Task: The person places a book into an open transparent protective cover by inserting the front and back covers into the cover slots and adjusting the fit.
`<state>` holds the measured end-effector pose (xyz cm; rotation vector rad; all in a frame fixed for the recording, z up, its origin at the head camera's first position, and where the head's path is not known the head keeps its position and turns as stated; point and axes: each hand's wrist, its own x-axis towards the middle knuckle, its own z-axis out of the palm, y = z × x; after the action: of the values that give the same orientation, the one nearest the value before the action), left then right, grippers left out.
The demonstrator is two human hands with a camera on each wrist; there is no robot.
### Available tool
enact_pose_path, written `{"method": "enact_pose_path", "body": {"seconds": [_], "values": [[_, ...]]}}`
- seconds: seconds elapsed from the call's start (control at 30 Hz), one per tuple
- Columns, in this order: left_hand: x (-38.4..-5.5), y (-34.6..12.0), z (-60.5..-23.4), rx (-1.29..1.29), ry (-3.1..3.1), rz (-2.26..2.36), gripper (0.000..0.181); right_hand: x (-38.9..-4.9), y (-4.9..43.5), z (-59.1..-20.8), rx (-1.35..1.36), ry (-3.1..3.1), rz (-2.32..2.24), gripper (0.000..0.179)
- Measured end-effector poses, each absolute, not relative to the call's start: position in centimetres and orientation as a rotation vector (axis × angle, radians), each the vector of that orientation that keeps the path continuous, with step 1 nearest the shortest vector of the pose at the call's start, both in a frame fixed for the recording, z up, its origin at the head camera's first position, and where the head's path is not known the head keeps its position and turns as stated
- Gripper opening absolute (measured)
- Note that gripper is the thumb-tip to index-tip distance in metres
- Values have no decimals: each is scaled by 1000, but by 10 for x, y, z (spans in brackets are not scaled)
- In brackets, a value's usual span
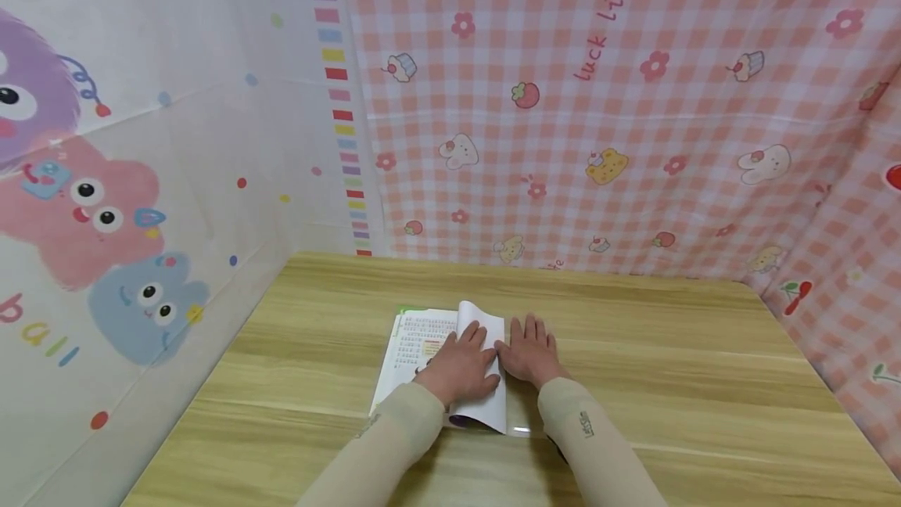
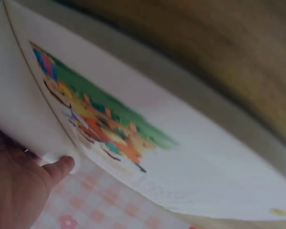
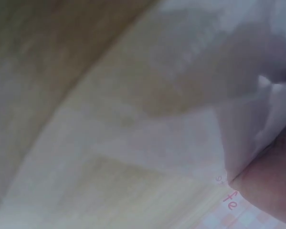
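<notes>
An open book (image 1: 403, 358) with printed text lies on the table, its loose white page (image 1: 486, 407) curving up over the middle. My left hand (image 1: 461, 366) rests on that page with its fingers spread. Coloured drawings (image 2: 104, 114) show on a page in the left wrist view. Beside the page's right edge lies my right hand (image 1: 531, 350), fingers straight, on or next to a clear plastic sheet (image 1: 521, 430). Up close in the right wrist view, the see-through film (image 3: 147, 143) looks blurred and wrinkled near the hand. How it joins the book is hidden.
The wood-grain table (image 1: 669, 382) reaches out on both sides of the book. A pink checked cloth (image 1: 563, 116) hangs behind it, and a white cloth with cartoon figures (image 1: 232, 139) hangs on the left.
</notes>
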<state>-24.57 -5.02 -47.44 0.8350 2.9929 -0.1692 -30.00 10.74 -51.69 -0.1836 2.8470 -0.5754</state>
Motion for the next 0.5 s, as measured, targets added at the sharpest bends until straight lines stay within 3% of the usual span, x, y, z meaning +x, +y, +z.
{"method": "enact_pose_path", "body": {"seconds": [0.3,0.5], "values": [[-256,-69,-484,847,2903,338,52,-302,109,-520,-196,2828,-586,74],[-252,-80,-476,866,2893,203,58,-304,109,-521,-183,2841,-576,71]]}}
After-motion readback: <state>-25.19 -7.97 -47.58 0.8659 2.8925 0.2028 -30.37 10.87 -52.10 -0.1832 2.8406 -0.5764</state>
